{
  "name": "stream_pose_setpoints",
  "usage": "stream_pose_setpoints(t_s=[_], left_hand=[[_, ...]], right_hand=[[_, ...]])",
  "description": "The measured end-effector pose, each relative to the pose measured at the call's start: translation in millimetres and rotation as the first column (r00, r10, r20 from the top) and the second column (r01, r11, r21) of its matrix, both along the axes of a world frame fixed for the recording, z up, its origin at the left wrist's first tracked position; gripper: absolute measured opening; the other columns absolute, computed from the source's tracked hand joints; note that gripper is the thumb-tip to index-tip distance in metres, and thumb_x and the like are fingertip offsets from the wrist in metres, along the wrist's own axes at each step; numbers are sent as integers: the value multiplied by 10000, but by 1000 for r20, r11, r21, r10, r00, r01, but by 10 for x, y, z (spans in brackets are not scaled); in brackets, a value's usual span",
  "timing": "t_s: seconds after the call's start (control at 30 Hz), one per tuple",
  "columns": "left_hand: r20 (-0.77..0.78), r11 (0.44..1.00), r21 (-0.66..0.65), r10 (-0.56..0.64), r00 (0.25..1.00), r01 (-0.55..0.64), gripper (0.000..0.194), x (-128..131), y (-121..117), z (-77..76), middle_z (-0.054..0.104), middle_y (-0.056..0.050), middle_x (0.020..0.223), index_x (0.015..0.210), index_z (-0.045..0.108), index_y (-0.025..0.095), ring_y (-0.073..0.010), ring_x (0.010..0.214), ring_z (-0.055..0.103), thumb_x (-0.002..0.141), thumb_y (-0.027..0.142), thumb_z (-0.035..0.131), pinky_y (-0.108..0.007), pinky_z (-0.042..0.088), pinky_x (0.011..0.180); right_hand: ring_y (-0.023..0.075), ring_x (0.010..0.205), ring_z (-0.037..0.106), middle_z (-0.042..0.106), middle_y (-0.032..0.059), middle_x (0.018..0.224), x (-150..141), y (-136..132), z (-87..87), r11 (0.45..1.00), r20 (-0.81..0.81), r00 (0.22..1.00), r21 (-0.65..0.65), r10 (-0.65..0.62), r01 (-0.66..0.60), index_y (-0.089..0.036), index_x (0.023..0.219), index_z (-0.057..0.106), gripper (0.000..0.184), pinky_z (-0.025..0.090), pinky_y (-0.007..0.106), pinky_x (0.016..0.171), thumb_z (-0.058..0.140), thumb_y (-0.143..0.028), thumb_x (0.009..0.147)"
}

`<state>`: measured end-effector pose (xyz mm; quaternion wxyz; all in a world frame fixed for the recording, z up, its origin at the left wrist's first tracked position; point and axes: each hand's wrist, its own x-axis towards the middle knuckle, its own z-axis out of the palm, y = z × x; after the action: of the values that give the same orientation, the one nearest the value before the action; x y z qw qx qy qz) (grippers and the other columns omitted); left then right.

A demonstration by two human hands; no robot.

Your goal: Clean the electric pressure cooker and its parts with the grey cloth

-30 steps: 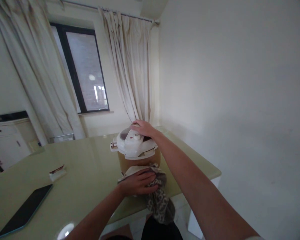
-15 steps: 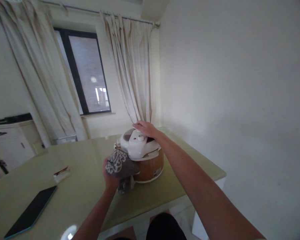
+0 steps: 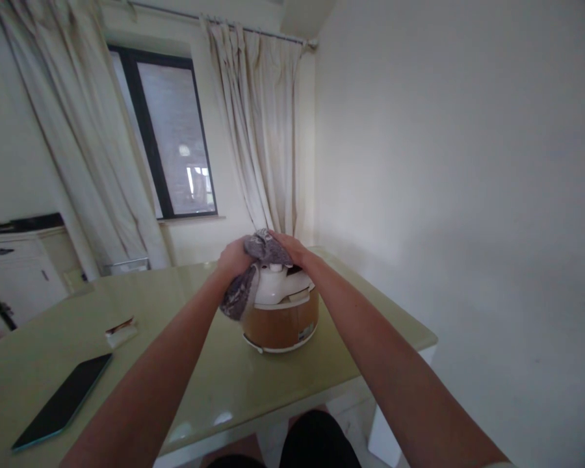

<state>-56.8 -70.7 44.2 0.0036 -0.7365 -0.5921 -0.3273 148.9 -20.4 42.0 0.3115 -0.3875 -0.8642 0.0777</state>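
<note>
A round cooker (image 3: 279, 325) with a white lid and brown sides stands on the green table (image 3: 209, 383). Bunched over the top of its lid is a grey patterned cloth (image 3: 264, 247), part of which hangs down the cooker's left side. My left hand (image 3: 234, 258) grips the cloth from the left, fingers closed round it. On the right, my right hand (image 3: 290, 248) is closed on the other side of the cloth, over the lid. Some fingertips of both hands are hidden by the cloth.
A black tablet (image 3: 63, 400) lies at the table's left, with a small white packet (image 3: 121, 333) behind it. The bare wall (image 3: 443, 195) runs close along the right side. Behind the table are a curtain (image 3: 256, 130) and a window (image 3: 173, 136).
My left hand has lifted the cloth from beside the cooker up onto its lid. My right hand, which rested on the lid, now holds the cloth there too.
</note>
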Motion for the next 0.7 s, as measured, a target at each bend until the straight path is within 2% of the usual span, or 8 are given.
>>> stream_pose_setpoints(t_s=[0.1, 0.23, 0.33, 0.4, 0.43, 0.5, 0.6, 0.7], left_hand=[[-65, 998, -55, 10, 998, -14, 478, 29, 58, 46, 786, -123, 1207, 1267, 720, 237, -354, 1112, 727, 797, 294, 657, -393, 548, 913], [-4, 985, -22, -171, 985, 171, 449, 25, -93, -8, 775, -75, 1189, 1270, 710, 207, -281, 1117, 698, 852, 321, 592, -361, 526, 978], [9, 960, 54, -276, 961, 275, 412, 78, -328, -37, 749, -75, 1144, 1173, 734, 198, -252, 1090, 675, 971, 442, 471, -365, 511, 1007], [-45, 950, 94, -296, 954, 299, 475, 170, -484, -28, 735, -95, 1098, 1106, 740, 191, -257, 1058, 678, 1011, 534, 426, -375, 509, 999], [-91, 947, 118, -290, 953, 300, 490, 230, -547, -13, 732, -105, 1100, 1095, 739, 191, -264, 1066, 678, 1013, 566, 434, -380, 506, 1003], [-195, 952, 154, -234, 953, 265, 461, 364, -632, 34, 734, -119, 1145, 1095, 738, 201, -284, 1108, 675, 992, 582, 499, -386, 501, 1009], [-281, 988, 102, -81, 956, 114, 396, 564, -654, 149, 750, -125, 1178, 1085, 756, 224, -309, 1090, 700, 940, 551, 585, -398, 530, 946], [-364, 999, 18, -20, 931, 28, 429, 745, -610, 263, 764, -165, 1165, 1126, 775, 212, -355, 1064, 722, 867, 534, 661, -443, 550, 895]], right_hand=[[257, 1392, 569, 660, 103, 1437, 12, 57, -47, 998, -39, 998, -8, 55, -55, -247, 1446, 596, 492, 395, 399, 1204, 623, -196, 958], [218, 1412, 560, 618, 97, 1491, -17, 147, -29, 996, -171, 984, -60, 54, -65, -218, 1476, 553, 444, 425, 376, 1197, 500, -279, 1040], [216, 1443, 533, 565, 105, 1556, 14, 154, 18, 985, -237, 963, -82, 129, -152, -199, 1490, 536, 543, 410, 342, 1210, 618, -267, 958], [226, 1384, 583, 625, 95, 1488, 49, 143, 48, 953, -280, 939, -167, 200, -253, -197, 1470, 554, 646, 429, 343, 1189, 730, -244, 850], [228, 1332, 619, 674, 83, 1417, 60, 142, 63, 931, -298, 931, -230, 211, -285, -193, 1431, 588, 642, 445, 344, 1169, 755, -234, 812], [233, 1178, 692, 769, 55, 1196, 58, 157, 103, 892, -305, 934, -348, 186, -290, -184, 1267, 693, 464, 498, 354, 1098, 738, -244, 809], [246, 907, 727, 783, 43, 852, 29, 197, 190, 863, -274, 953, -441, 133, -247, -186, 943, 754, 189, 570, 366, 932, 648, -329, 880], [236, 740, 682, 732, 47, 709, 33, 201, 308, 894, -182, 983, -433, 36, -113, -205, 743, 689, 327, 579, 343, 779, 545, -430, 932]])
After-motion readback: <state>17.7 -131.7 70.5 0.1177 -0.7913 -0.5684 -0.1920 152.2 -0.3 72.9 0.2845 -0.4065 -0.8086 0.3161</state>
